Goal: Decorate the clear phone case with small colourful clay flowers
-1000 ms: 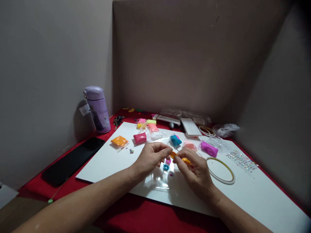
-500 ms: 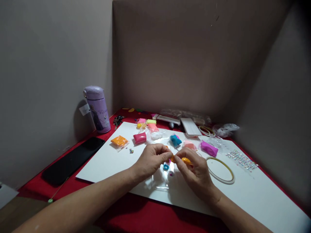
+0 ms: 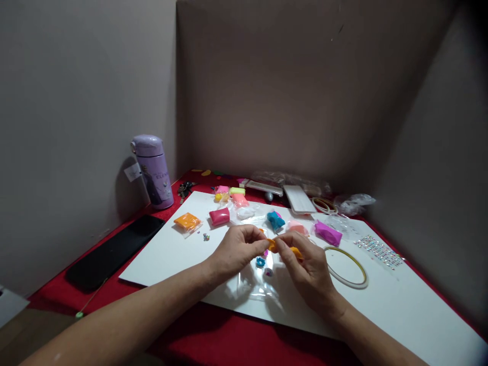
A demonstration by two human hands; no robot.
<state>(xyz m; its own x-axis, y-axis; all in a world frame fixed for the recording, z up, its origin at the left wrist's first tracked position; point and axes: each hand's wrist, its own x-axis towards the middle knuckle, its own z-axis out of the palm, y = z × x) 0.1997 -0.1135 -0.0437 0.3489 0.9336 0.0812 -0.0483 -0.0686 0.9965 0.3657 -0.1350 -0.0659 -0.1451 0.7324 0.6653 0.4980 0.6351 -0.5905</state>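
Observation:
My left hand (image 3: pixel 236 250) and my right hand (image 3: pixel 305 267) meet over a white board (image 3: pixel 171 251) and pinch a small piece of orange clay (image 3: pixel 273 244) between their fingertips. More orange clay (image 3: pixel 295 251) shows inside my right palm. Under the hands lies a clear plastic sheet (image 3: pixel 253 287) with a tiny blue clay flower (image 3: pixel 260 262) and a small pale bead-like piece (image 3: pixel 268 273) on it.
Packets of clay lie on the board: orange (image 3: pixel 187 221), dark pink (image 3: pixel 219 216), blue (image 3: pixel 275 220), magenta (image 3: pixel 328 234). A tape ring (image 3: pixel 346 267) and a gem sticker sheet (image 3: pixel 379 251) are at the right. A purple bottle (image 3: pixel 153 172) and a black phone (image 3: pixel 114 251) stand at the left on red cloth.
My fingertips have drawn closer together around the orange clay and worked it; the right hand shifted slightly left. Everything else stays in place.

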